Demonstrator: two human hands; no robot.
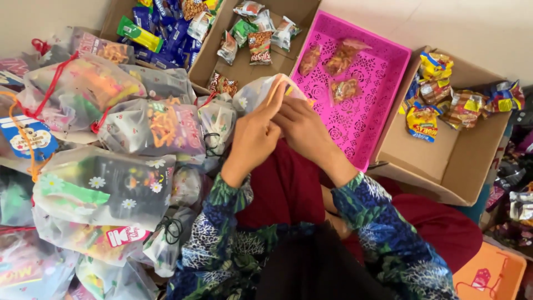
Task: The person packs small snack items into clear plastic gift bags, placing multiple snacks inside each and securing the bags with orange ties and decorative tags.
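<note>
My left hand (254, 139) and my right hand (302, 130) meet above my lap, both gripping the mouth of a translucent drawstring bag (251, 94) printed with small flowers. The fingers pinch its pale orange drawstring (276, 89) at the top. The bag lies against the near left edge of a pink perforated plastic tray (369, 114), which holds three clear packets of orange snacks (343, 55). What is inside the bag is hidden.
A heap of filled, tied flower-print bags (105, 189) covers the left side. Behind are open cardboard boxes of blue and green packets (166, 33) and of small snack packs (255, 44). Another box (444, 161) at right holds yellow packets. An orange bag (488, 275) lies at bottom right.
</note>
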